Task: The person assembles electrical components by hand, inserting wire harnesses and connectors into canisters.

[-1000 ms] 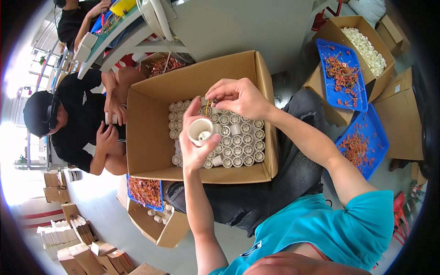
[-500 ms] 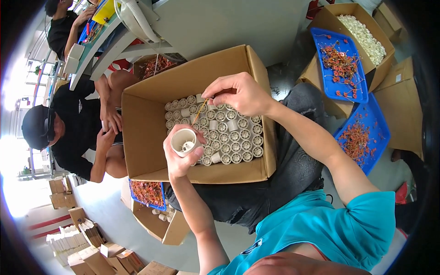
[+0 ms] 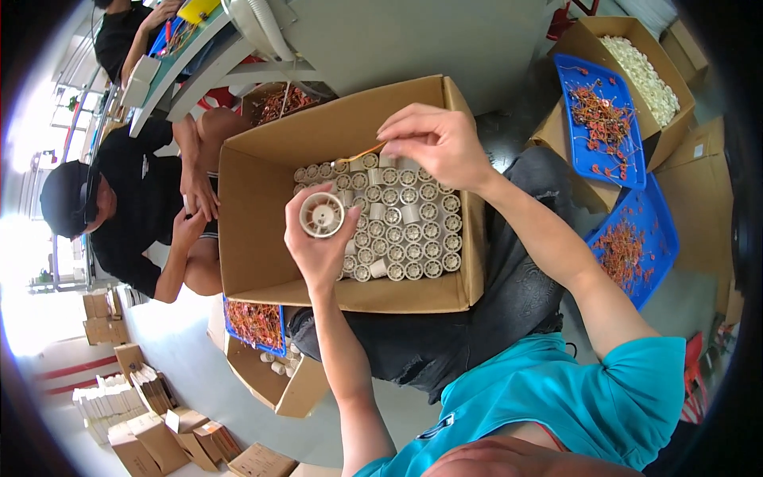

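My left hand [image 3: 316, 258] is wrapped around a white plastic cup-shaped housing [image 3: 323, 215], its open mouth facing up and a round fitting visible inside. To the right and farther off, my right hand [image 3: 443, 148] pinches a thin orange-yellow wire lead [image 3: 362, 153] between thumb and fingers. The lead's free end, with a small pale tip, hangs left toward the housing but apart from it. Beneath both hands stands an open cardboard box [image 3: 266, 274], holding many similar white housings [image 3: 412, 232], most upright in rows and some on their sides.
At the right, two blue trays [image 3: 584, 163] hold red-orange wired parts, beside a carton of small white pieces [image 3: 640, 75]. Another blue tray of wired parts [image 3: 256, 326] lies lower left. A seated co-worker [image 3: 131, 191] is at the left. Cardboard boxes [image 3: 159, 445] stack behind.
My right hand has moved right and slightly away, and the lead's lower end has swung clear of my left hand. The housing has tipped to face up more squarely.
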Tool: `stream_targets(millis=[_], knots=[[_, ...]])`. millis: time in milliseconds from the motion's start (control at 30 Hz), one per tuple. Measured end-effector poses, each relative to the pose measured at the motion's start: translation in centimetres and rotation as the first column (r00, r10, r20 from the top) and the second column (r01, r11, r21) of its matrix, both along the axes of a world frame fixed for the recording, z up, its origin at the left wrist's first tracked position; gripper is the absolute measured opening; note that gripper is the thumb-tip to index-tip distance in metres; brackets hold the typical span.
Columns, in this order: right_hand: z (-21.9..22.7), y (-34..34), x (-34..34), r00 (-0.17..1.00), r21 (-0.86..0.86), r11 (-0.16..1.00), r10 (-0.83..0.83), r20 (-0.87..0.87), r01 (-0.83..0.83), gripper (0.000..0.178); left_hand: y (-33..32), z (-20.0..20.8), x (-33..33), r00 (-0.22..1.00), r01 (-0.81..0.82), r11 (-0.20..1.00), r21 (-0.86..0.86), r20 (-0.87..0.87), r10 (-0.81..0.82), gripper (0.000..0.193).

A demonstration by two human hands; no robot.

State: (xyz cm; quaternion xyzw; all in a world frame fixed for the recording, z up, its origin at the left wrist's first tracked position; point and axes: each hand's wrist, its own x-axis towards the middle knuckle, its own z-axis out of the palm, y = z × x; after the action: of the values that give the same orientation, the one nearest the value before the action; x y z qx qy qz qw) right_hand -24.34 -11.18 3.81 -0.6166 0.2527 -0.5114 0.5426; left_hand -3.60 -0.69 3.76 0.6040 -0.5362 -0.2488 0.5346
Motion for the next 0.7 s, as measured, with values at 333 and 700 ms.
stream_targets(millis=[333,700], knots=[[1.6,2.5,0.0,0.986,-0.128,0.978,0.162,-0.049,-0.167,0.021,-1.0,-1.8,-0.1,0.949,0.049,0.981,-0.185,0.315,0.012,0.060],[0.6,2.3,0.5,0.984,-0.336,0.940,-0.014,-0.180,-0.048,0.023,-1.0,-1.4,-0.7,0.911,0.066,0.977,-0.205,0.412,0.025,0.058]])
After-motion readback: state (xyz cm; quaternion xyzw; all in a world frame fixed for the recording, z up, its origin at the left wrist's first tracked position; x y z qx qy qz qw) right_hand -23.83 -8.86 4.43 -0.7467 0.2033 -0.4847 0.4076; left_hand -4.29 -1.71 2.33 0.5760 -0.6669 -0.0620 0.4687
